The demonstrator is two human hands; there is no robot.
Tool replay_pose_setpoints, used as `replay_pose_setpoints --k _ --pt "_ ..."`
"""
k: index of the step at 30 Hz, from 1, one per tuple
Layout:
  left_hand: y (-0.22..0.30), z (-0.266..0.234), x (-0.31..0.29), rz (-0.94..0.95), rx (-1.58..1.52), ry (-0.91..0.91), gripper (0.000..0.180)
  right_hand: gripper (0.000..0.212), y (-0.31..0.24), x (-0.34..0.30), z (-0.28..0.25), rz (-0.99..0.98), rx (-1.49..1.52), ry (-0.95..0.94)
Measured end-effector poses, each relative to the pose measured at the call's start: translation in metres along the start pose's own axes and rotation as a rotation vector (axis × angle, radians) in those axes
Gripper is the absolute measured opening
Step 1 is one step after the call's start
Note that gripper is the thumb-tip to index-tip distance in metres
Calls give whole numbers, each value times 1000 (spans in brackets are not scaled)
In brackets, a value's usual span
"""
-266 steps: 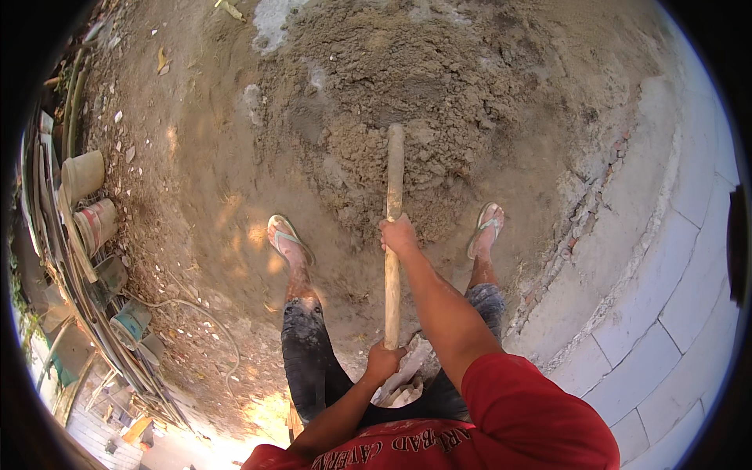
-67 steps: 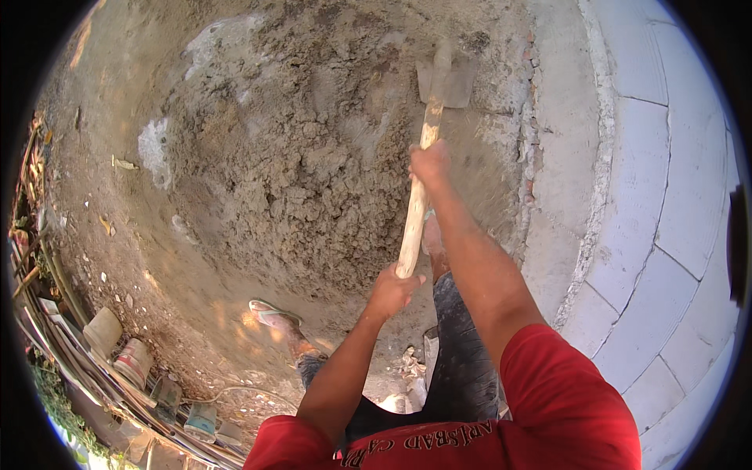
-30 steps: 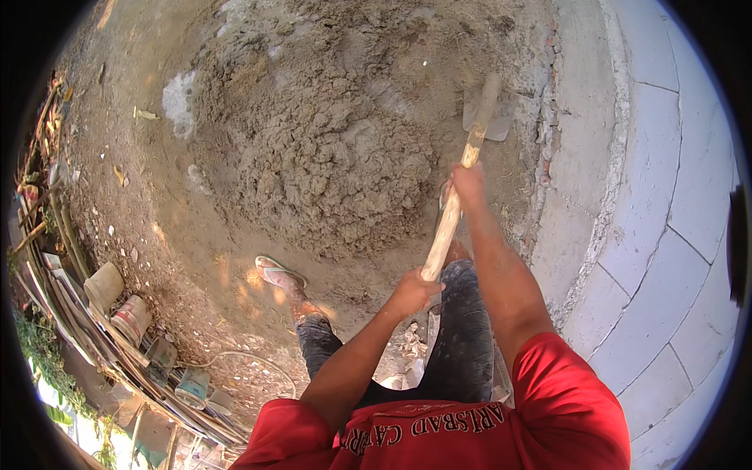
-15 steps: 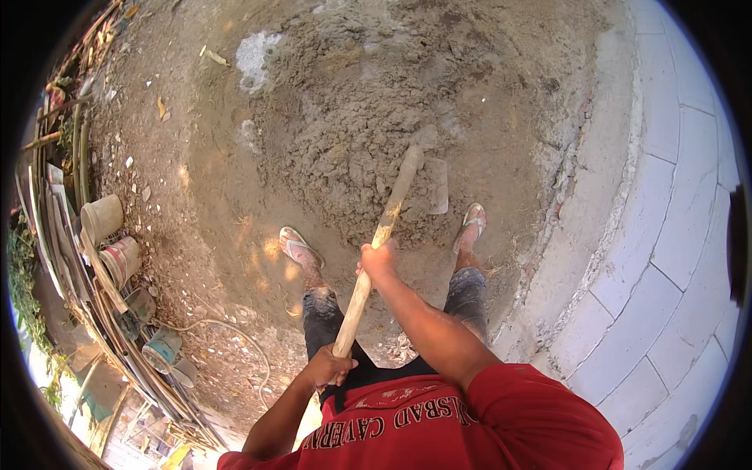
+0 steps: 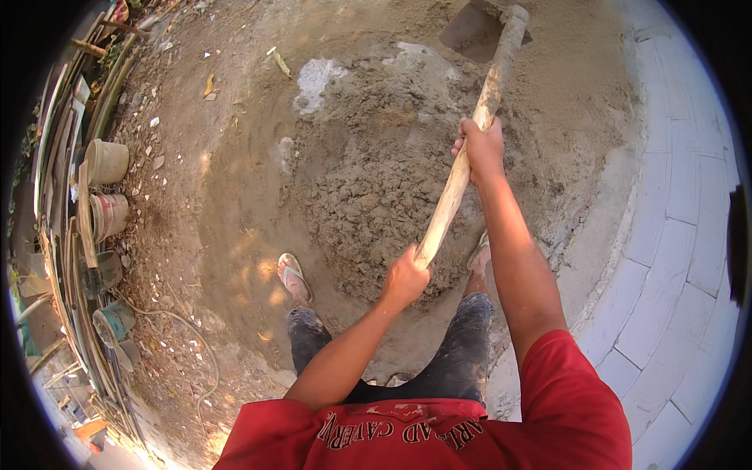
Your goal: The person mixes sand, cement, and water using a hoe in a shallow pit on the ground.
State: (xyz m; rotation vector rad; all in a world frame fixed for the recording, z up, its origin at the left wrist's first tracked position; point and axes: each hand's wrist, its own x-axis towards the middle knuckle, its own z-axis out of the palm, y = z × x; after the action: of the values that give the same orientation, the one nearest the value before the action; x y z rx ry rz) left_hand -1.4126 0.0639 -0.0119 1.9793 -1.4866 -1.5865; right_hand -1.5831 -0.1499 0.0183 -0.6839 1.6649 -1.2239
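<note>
Gripping shovel handle (image 5: pixel 449 205): left hand (image 5: pixel 406 280) at butt, right hand (image 5: pixel 482 149) midway | spacing likely for leverage | blade (image 5: pixel 470 33) beyond mortar-like heap (image 5: pixel 368 180)

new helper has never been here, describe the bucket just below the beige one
Find the long boards along the picture's left edge. Just to their right is a plain beige bucket. The target is the whitish bucket directly below it in the picture, set apart by red patches the beige one lacks.

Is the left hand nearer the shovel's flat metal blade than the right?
No, the right hand grips the pale wooden handle nearer the flat metal blade, with the left hand at the opposite end.
</note>
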Motion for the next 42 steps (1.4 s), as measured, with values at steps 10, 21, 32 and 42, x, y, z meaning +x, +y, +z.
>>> replay_pose_setpoints --k 10,21,32,42 --pt "-68 104 73 -459 -404 -83 39 44 269 90 36 427 -486 -200" --pt "-107 84 -155 -530 -239 -69 35 37 159 -143 20 541 -338 -294" --pt "-36 5 124 -441 -815 -20 19 46 193 125 184 264 -705 -411" --pt "-56 46 -165 -811 -606 -292 26 40 193 -154 38 788 -748 -423"
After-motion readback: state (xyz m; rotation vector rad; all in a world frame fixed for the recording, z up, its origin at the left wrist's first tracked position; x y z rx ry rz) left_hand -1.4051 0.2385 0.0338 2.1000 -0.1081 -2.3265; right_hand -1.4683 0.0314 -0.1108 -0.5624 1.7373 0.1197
